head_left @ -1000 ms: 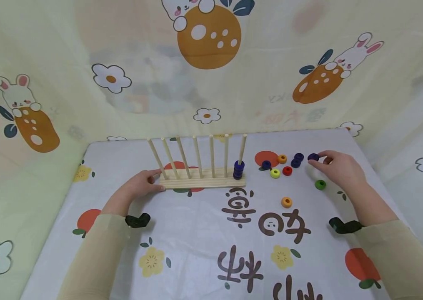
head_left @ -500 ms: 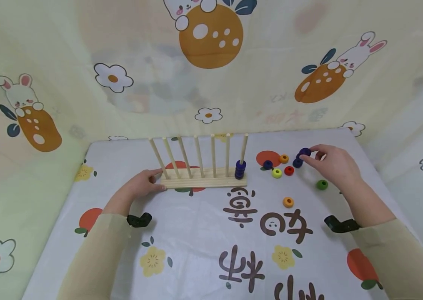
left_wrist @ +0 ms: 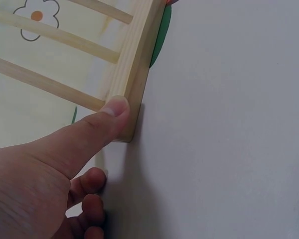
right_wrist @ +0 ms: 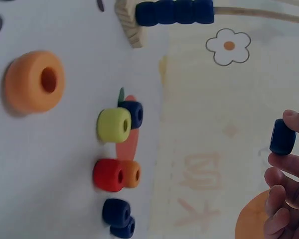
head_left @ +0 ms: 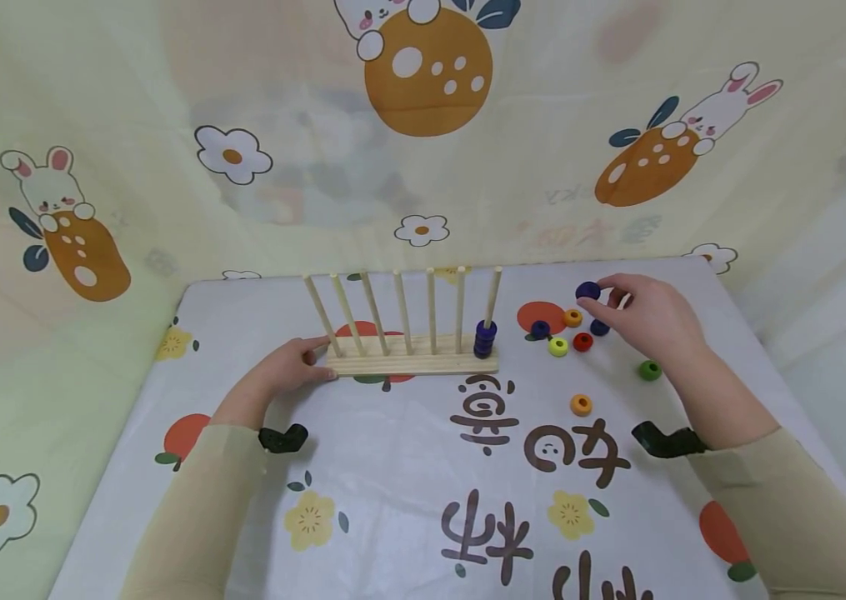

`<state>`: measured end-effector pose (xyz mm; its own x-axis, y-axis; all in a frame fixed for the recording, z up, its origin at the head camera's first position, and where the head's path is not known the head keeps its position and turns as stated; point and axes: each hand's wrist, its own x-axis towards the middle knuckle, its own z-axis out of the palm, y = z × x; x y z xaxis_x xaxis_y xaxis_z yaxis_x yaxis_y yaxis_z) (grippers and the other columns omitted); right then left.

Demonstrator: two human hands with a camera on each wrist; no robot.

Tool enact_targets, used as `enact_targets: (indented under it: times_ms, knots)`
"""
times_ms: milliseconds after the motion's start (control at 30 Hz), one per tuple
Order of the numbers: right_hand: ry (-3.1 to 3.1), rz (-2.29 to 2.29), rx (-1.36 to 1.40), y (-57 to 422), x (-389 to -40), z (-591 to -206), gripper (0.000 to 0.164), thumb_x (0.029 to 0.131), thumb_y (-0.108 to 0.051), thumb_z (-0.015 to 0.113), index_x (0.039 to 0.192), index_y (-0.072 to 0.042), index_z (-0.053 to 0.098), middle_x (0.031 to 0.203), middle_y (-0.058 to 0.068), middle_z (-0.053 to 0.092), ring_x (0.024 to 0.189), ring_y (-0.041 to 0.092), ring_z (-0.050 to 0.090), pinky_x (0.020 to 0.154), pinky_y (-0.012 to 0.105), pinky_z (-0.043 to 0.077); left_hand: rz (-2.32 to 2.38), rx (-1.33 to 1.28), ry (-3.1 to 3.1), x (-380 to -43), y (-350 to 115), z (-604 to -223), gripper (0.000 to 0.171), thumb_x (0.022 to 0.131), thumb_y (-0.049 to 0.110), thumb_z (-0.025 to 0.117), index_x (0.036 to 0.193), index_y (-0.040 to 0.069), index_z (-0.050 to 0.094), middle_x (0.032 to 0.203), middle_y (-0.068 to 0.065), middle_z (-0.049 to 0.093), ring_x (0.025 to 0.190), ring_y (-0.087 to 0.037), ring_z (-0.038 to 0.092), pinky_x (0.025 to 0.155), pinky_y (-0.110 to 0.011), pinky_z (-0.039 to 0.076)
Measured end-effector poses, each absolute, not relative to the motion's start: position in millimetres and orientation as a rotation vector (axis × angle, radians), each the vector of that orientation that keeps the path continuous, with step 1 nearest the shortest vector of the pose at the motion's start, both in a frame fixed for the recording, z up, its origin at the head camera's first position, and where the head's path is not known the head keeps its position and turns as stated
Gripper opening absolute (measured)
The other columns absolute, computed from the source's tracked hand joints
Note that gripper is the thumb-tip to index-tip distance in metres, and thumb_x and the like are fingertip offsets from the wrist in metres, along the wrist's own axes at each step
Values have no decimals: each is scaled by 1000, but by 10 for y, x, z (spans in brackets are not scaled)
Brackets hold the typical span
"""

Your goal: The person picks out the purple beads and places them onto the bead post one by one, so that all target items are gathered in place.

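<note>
A pale wooden peg rack (head_left: 407, 364) with several upright pegs stands at the back of the table. Several dark blue beads (head_left: 484, 340) are stacked on its rightmost peg. My left hand (head_left: 289, 368) grips the rack's left end, its thumb (left_wrist: 114, 107) on the front of the base and the index finger reaching behind. Between thumb and fingertips, my right hand (head_left: 655, 318) pinches another dark blue bead (right_wrist: 283, 137), raised above the table. That hand is to the right of the rack, with the loose beads below and left of it.
Loose beads lie right of the rack: a yellow-green one (head_left: 558, 347), a red one (head_left: 583, 342), an orange one (head_left: 573, 318) and several blue ones (right_wrist: 116, 212). Nearer are a second orange bead (head_left: 581, 405) and a green bead (head_left: 650, 370). A patterned curtain (head_left: 302, 217) hangs behind the table.
My right hand has carried the pinched blue bead leftward and up, past the other blue beads. The left hand keeps its grip on the rack's end.
</note>
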<state>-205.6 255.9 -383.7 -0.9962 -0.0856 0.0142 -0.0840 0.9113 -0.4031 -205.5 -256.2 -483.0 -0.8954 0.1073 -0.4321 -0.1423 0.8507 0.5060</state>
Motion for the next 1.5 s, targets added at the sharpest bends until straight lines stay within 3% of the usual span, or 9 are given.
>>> enact_targets:
  times_ms: [233,1133,1500]
  knots:
    - [3076,-694,-178,2380,-2037,-3698,70,89,-62,61,132,-6,59,97,12,62,94,33,53,64,38,44,755,-17,2578,-2064,-2554,-4820,76,87,39,76,153,24,41,105,-12,48,100,-27,46,79,-41,38]
    - [3079,-818,-314,1812,-1948,-3209,66,89,-61,63,134,-13,60,104,9,62,97,29,52,70,41,44,777,-34,2557,-2042,-2548,-4770,76,88,38,76,153,22,40,104,-12,49,99,-27,46,79,-40,38]
    - [3073,-862,-406,1563,-1962,-3131,49,90,-47,69,128,-16,65,100,7,62,94,26,53,71,39,46,780,-61,2561,-2030,-2531,-4782,78,87,37,77,153,22,40,107,-13,50,101,-28,47,81,-42,40]
